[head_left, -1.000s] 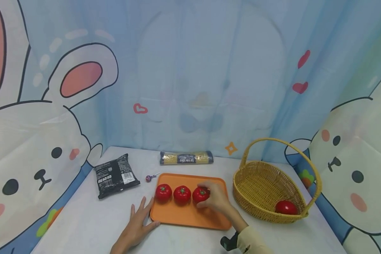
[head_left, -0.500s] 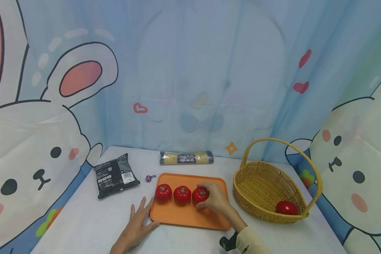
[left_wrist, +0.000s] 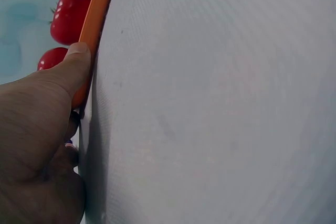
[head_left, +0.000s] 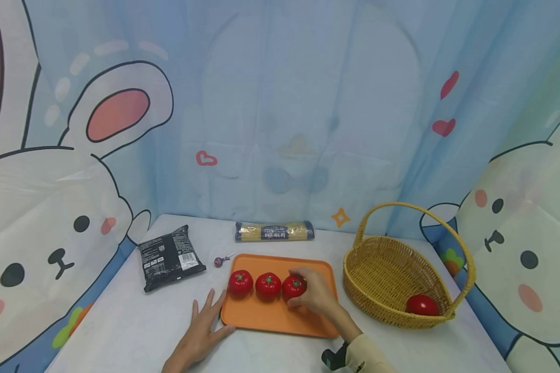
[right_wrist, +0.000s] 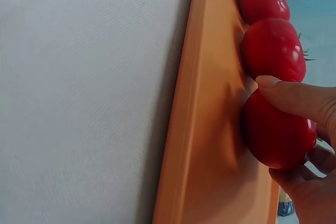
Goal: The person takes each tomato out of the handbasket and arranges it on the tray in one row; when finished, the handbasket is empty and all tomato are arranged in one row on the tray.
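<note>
On an orange tray [head_left: 280,322], three red tomatoes stand in a row: a left tomato [head_left: 240,283], a middle tomato [head_left: 268,286] and a right tomato [head_left: 292,288]. My right hand [head_left: 317,294] grips the right tomato, thumb on the near side and fingers round the far side; in the right wrist view this tomato [right_wrist: 278,135] sits on the tray beside the middle one. With fingers spread, my left hand [head_left: 203,331] lies at the tray's left end. Its thumb touches the tray's edge [left_wrist: 94,19] in the left wrist view.
A yellow wicker basket [head_left: 378,305] with a tall handle stands right of the tray, one red tomato [head_left: 422,305] inside. Behind the tray lies a pasta packet [head_left: 274,232]. Left of it are a lollipop [head_left: 219,261] and a black packet [head_left: 170,259]. A curtain [head_left: 280,103] hangs behind the table.
The right hand and the tomato it grips have shifted very slightly left. The left hand and the tray have stayed in place.
</note>
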A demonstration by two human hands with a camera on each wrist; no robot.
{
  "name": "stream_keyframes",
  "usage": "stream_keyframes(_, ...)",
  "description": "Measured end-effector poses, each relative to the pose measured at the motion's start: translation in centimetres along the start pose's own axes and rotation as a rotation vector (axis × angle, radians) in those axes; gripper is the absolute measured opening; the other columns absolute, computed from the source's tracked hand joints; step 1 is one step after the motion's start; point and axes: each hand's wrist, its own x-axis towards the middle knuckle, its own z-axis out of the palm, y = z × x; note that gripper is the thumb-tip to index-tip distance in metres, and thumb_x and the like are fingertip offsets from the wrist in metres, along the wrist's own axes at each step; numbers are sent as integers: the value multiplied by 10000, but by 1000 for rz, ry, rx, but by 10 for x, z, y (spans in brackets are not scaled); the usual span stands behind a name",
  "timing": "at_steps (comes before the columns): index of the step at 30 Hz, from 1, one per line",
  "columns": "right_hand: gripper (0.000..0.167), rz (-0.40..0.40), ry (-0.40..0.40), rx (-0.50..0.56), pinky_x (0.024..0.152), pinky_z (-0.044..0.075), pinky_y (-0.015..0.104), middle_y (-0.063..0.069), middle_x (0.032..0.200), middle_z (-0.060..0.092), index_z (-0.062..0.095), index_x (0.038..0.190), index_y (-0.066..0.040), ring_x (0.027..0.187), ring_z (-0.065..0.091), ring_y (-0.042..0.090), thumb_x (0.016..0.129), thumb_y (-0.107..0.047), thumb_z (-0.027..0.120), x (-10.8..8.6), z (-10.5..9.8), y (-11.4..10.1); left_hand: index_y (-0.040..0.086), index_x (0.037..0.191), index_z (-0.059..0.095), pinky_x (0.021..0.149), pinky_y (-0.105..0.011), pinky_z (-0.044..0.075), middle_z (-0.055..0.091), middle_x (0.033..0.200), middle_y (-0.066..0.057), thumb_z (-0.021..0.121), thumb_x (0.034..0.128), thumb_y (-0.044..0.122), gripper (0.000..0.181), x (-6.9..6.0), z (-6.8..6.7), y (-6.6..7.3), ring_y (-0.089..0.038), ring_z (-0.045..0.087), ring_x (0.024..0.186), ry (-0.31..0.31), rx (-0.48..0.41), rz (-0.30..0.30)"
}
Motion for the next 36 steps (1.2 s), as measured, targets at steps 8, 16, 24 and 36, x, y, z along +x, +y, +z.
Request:
stream_keyframes(8,799,-5,4,-6,1121,533,601,144,1372,698,692,1373,-38,1311,620,387,660,-98,1048,-5,-3,2,40,1648,422,1280,-716,-132,384,1695,-255,859,916,329,900,-2,2,2,-489,142,1635,13,8,4)
stream_keyframes(16,881,-46,29,25,1141,496,639,184,1400,685,633,1444,-2,1341,605,420,676,-132,1043,-20,-16,-2,32,1642,430,1273,-732,-124,396,1688,-258,869,908,320,903,-6,4,-2,-497,146,1632,7,5,1)
stream_keyframes(24,705,-98,-2,136,1136,519,573,187,1357,715,668,1385,2,1311,644,440,773,-136,989,-49,-67,-1,22,1641,422,1275,-716,-147,360,1702,-269,871,905,320,913,-11,2,-10,-508,119,1632,-15,-31,-44)
stream_keyframes(36,601,17,79,-140,1026,578,627,266,1296,723,683,1324,66,1196,695,456,867,-235,930,-74,-165,62,25,1649,407,1276,-703,-164,336,1710,-276,859,913,360,926,-6,5,-13,-512,97,1632,-29,-38,-47)
